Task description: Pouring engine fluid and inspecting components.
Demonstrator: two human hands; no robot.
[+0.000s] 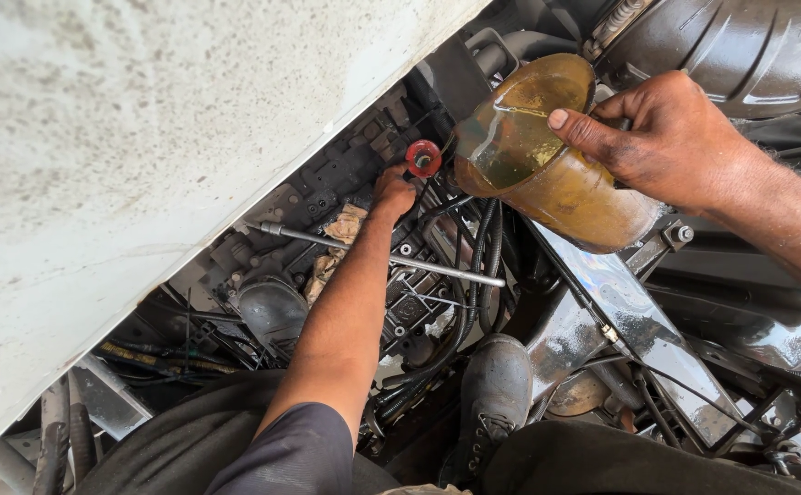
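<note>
Two hands work over the engine: the right hand point(671, 137) grips a tilted oil-filled plastic jug point(547, 156), its lip just right of the red funnel point(423, 158). Directly below the funnel, the left hand point(393, 191) is curled at its base, steadying it.

Stained white vehicle panel point(144, 137), greasy engine bay point(345, 183), daylight
</note>
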